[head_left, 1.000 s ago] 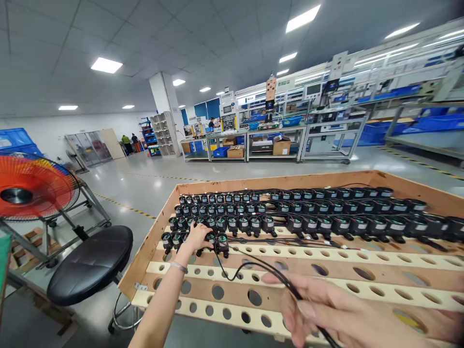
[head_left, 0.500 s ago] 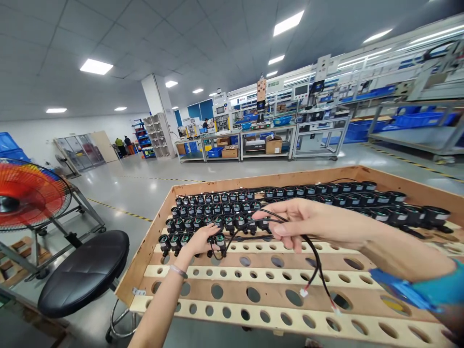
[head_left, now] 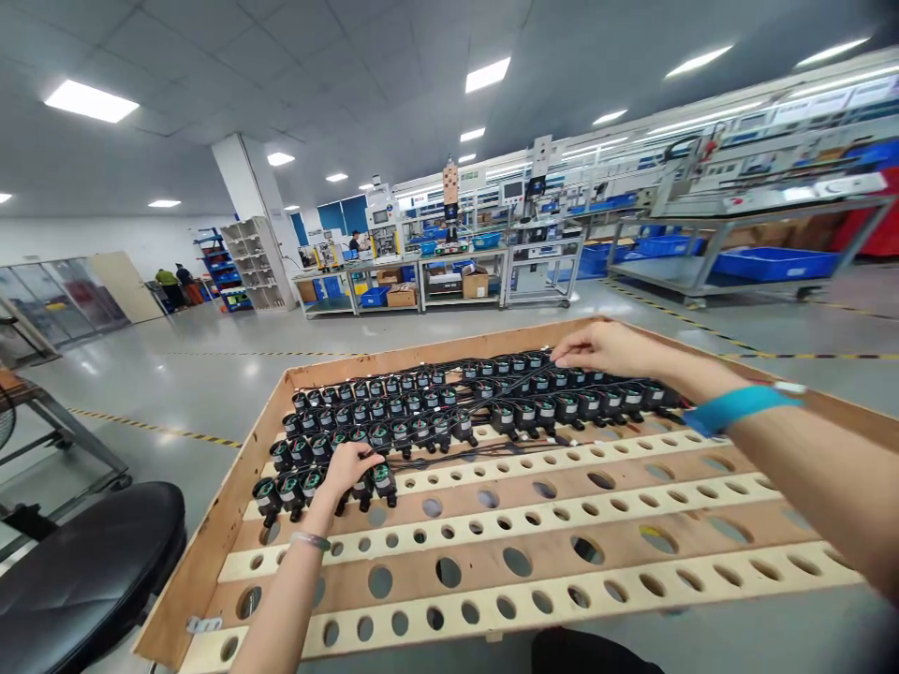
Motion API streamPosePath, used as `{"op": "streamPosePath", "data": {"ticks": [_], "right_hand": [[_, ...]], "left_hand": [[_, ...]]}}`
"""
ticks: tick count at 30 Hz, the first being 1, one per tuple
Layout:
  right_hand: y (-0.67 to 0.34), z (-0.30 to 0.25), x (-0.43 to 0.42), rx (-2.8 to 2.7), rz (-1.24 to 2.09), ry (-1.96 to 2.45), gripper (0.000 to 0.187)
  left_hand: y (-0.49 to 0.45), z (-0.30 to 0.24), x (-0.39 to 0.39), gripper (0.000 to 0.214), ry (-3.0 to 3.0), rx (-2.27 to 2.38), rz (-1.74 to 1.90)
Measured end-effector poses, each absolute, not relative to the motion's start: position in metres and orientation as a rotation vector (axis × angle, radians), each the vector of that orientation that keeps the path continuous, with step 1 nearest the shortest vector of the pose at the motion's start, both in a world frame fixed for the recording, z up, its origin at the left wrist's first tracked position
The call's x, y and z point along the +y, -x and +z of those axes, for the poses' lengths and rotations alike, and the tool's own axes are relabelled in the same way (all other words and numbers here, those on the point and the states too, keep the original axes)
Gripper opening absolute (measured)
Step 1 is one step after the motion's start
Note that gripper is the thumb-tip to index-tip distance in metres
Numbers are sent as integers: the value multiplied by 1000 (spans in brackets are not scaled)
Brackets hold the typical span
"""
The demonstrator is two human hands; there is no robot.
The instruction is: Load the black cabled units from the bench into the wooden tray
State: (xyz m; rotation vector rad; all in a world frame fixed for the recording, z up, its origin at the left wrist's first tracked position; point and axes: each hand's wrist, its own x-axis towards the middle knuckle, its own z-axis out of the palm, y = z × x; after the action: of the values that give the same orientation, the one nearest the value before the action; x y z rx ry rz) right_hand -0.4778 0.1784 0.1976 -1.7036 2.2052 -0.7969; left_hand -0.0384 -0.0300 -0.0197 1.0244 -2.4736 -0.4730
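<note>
A wooden rack with perforated pale slats carries several rows of small black cylindrical units with green-ringed ends and black wires. My left hand curves over a unit at the front of the rows, its fingers wrapped on top. My right hand reaches over the far rows near the rack's back edge, with extended fingertips on the black wires. No cable hangs from it. The units under my palms are hidden.
A black padded stool stands beside the rack's left edge. Metal workbenches with cartons and blue crates line the far side of the floor. A trolley with a blue crate stands at the right. Distant people stand at the back.
My right hand has moved from over the middle rows to the far rows, and the cable no longer dangles from it. The view has swung left. My left hand stays on the front units.
</note>
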Motion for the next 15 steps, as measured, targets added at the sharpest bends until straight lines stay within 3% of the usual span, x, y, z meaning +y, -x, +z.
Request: {"op": "streamPosePath", "data": {"ticks": [4,10,15], "right_hand": [[508,118,168,2267,-661,1817,12],[521,23,172,2241,-502,1901,19],[515,-28,169,2304,-493,2028,14]], "left_hand": [[41,-19,-36,51,-1008,-2516,-478],[40,-19,-37,54,-1023,-2525,-554],[38,-15,-29,62,-1055,-2499,-563]]}}
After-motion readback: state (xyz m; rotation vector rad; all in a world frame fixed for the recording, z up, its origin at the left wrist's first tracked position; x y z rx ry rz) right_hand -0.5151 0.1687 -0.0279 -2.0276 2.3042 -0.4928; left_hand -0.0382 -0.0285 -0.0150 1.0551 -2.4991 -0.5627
